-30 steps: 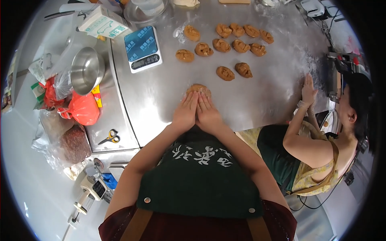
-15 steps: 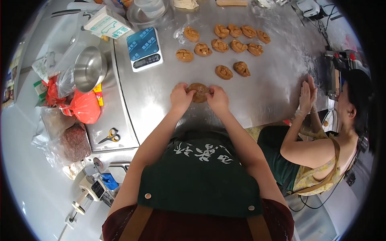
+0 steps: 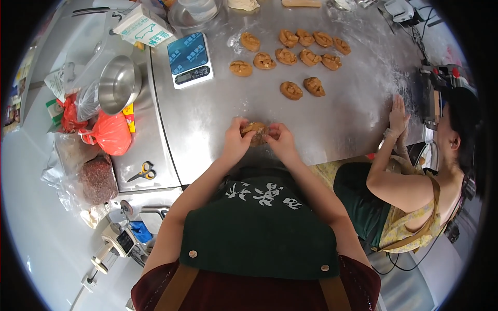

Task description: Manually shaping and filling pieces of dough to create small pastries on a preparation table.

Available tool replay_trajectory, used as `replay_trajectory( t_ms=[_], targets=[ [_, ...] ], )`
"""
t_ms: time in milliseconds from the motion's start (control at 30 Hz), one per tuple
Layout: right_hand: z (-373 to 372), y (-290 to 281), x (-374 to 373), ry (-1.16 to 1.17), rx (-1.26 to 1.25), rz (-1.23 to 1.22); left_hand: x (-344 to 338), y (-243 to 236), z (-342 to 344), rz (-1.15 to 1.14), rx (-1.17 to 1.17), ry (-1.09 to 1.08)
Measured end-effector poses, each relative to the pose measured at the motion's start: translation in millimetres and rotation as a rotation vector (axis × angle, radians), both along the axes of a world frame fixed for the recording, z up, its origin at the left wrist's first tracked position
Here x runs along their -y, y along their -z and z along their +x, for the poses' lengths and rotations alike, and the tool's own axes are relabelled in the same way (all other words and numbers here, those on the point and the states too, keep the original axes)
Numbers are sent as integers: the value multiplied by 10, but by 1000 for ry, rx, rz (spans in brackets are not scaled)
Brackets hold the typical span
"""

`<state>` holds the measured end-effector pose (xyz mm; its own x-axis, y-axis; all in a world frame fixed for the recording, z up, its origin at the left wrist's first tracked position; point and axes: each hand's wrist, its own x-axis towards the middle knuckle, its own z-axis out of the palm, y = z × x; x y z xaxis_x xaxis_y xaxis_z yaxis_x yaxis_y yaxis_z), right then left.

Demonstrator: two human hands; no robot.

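A brown piece of dough [image 3: 255, 134] is between my two hands, just over the near edge of the steel table. My left hand [image 3: 237, 139] grips its left side, fingers curled around it. At its right side my right hand [image 3: 280, 140] pinches the rim between thumb and fingers. The dough looks partly folded, and my fingers cover both its ends. Farther back lie several shaped brown dough pieces [image 3: 286, 56] with chunky bits showing on top, in loose rows. Two of them, including one dough piece [image 3: 291, 90], lie closer to my hands.
Left of the dough stands a digital scale [image 3: 190, 59]. Beyond it are a steel bowl [image 3: 120, 84], a milk carton [image 3: 142, 25], a red plastic bag [image 3: 112, 133] and scissors [image 3: 143, 171]. At right, a co-worker's hands [image 3: 398, 118] press together over the floury table [image 3: 358, 103].
The dough was flatter and rested on the table; now it is lifted, drawn nearer to me and partly folded. The co-worker's hands have shifted slightly.
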<state>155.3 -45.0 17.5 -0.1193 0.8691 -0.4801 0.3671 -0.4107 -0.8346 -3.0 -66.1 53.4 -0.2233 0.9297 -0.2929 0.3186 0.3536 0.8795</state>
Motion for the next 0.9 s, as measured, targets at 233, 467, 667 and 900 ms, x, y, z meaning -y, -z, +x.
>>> replay_trajectory(
  t_ms=[233,467,667,900],
  targets=[
    [-70,-169,-237,-181,476,540,-436,271,-92,196,-349,361],
    [-506,2,-800,-24,214,788,-332,394,-51,373,-439,450],
    [-658,324,-658,-142,213,906,-63,420,-74,303,-131,-19],
    [-557,281,-608,-313,479,978,-17,416,-136,190,-231,71]
  ],
)
